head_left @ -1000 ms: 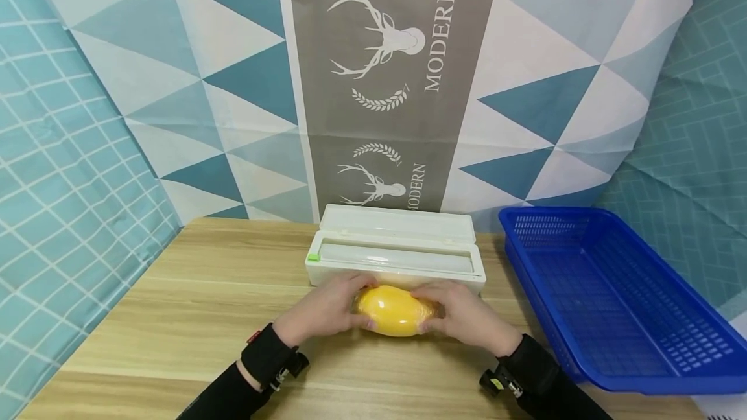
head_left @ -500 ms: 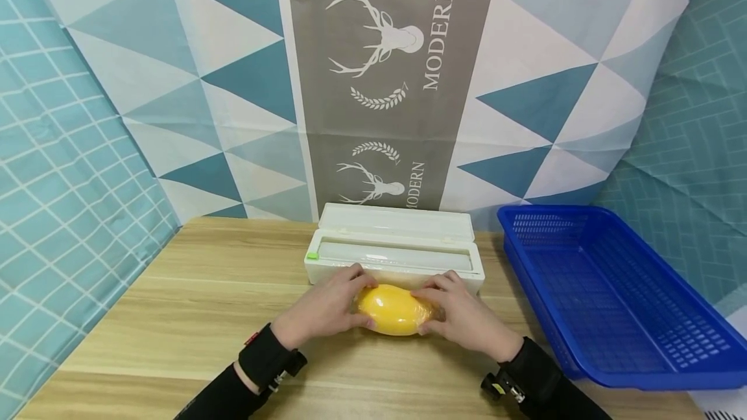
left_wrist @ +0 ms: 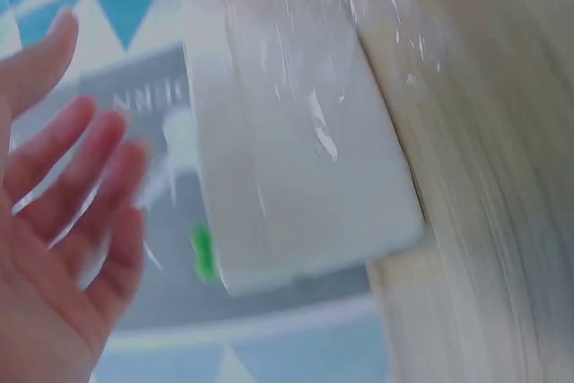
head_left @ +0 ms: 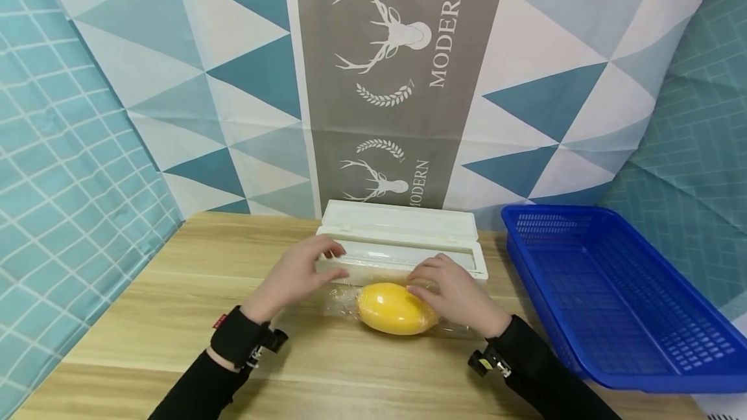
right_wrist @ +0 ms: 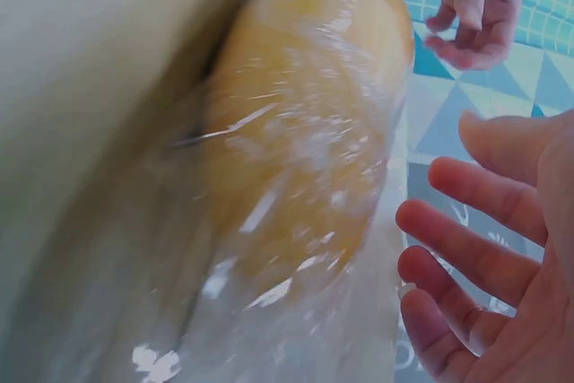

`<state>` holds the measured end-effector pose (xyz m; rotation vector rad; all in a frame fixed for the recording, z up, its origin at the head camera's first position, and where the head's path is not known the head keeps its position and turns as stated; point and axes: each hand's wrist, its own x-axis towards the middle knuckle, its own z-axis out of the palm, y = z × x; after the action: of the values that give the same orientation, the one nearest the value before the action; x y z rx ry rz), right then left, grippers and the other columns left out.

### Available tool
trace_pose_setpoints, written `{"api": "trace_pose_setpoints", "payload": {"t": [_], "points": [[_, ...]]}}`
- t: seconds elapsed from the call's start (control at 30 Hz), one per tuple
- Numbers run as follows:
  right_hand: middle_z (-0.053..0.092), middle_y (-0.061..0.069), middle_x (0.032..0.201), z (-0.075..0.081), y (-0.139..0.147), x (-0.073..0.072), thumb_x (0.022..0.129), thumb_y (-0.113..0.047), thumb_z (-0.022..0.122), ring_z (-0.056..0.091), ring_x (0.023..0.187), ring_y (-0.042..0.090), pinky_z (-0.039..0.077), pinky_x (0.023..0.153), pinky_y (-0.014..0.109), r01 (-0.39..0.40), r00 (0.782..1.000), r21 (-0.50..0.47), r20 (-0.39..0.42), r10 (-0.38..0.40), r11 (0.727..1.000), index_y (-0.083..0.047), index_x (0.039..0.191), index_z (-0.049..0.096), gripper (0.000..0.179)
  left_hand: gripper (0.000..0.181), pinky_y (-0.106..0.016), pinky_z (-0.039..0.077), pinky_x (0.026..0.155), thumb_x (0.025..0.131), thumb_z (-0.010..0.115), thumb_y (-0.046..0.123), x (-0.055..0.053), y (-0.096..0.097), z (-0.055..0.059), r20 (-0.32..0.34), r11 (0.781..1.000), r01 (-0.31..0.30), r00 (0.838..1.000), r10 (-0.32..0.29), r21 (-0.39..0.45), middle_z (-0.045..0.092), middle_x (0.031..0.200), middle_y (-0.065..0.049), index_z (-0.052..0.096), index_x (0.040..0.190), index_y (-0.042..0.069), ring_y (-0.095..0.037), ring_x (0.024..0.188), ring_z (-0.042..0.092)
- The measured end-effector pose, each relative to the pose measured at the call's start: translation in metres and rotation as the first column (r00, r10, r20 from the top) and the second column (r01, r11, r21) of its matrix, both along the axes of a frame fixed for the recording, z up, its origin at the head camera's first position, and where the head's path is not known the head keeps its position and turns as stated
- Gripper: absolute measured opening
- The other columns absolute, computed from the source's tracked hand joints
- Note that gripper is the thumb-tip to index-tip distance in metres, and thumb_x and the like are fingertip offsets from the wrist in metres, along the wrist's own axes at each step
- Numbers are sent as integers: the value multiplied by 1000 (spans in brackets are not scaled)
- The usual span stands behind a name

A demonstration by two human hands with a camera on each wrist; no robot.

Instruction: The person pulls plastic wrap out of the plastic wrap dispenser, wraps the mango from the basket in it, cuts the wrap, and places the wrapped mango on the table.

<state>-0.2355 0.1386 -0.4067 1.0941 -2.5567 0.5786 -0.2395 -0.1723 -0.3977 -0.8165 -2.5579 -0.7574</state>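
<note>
A yellow oval fruit (head_left: pixel 390 310) lies on the table before a white cling film dispenser (head_left: pixel 403 219), whose lid is up. Clear cling film (head_left: pixel 340 301) covers the fruit and spreads past both of its ends; it also shows crumpled in the right wrist view. My left hand (head_left: pixel 296 275) is off the fruit, held at the dispenser's left end with fingers spread and nothing in them. Close over the fruit's right side is my right hand (head_left: pixel 454 291). In the right wrist view its loosely bent fingers (right_wrist: pixel 466 253) stand apart from the fruit (right_wrist: pixel 305 114).
A blue plastic basket (head_left: pixel 659 382) stands on the right, near the right forearm. The wooden table (head_left: pixel 175 316) stretches to the left and front. Behind the dispenser hangs a patterned cloth (head_left: pixel 403 102).
Both hands held the fruit's ends before. The left hand has let go and moved left and up; the right hand has loosened and lifted slightly. Film at the fruit's ends now lies spread out.
</note>
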Motion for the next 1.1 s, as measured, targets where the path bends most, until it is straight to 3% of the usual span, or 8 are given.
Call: {"api": "trace_pose_setpoints", "payload": {"t": [0.07,0.17,0.3,0.5,0.63,0.77,0.9,1.1], "points": [[60,-15,97,6,-9,-6,91,-40,54,49,97,4,40,86,27,1,1000,10,24,-2,1000,-26,98,68,21,45,-35,42,85,73,71,48,-7,-10,-1,-27,998,-62,998,62,23,56,109,5,62,105,18,-15,102,49],[60,-15,96,13,-25,-15,92,-38,54,51,94,4,40,85,26,-2,998,15,67,1,1000,-26,99,67,19,58,-43,36,94,71,70,54,-16,-22,-8,-8,992,-126,992,126,-5,49,128,-3,61,115,16,-24,118,40],[59,-16,92,19,-51,-28,92,-37,53,52,89,5,41,80,24,-40,995,6,86,39,999,-26,98,66,19,69,-50,31,98,73,67,57,-22,-30,-20,47,986,-151,987,155,-70,38,142,-12,56,126,13,-33,127,32],[58,-16,84,27,-90,-43,92,-33,53,53,81,3,41,74,20,-117,991,14,63,116,993,-23,95,67,17,62,-45,39,93,79,64,52,-26,-38,-28,109,989,-136,984,142,-55,36,144,-12,55,128,14,-31,122,43],[58,-14,82,32,-114,-50,92,-29,55,52,78,1,41,71,17,-139,989,34,60,137,990,-20,94,68,16,57,-35,47,77,80,65,48,-28,-39,-29,114,993,-118,986,120,-29,38,143,-13,57,126,16,-20,98,58],[58,-11,83,36,-136,-53,91,-26,57,51,76,1,40,70,16,-150,988,90,50,146,985,-18,100,69,17,53,-29,47,66,79,66,45,-29,-40,-30,130,994,-105,986,105,-5,39,142,-13,58,125,22,-11,80,57],[55,-9,81,37,-156,-53,90,-25,57,48,71,4,38,66,19,-136,991,156,18,134,978,-19,103,69,18,52,-31,47,69,78,67,44,-29,-42,-31,131,995,-98,987,97,1,39,142,-13,56,127,27,-16,90,59],[50,-10,64,37,-177,-51,87,-22,58,47,61,5,39,62,22,-59,994,221,-78,78,973,-22,77,66,13,55,-38,44,84,77,71,39,-30,-41,-30,115,995,-98,989,97,1,40,142,-9,55,128,28,-27,113,51]]}}
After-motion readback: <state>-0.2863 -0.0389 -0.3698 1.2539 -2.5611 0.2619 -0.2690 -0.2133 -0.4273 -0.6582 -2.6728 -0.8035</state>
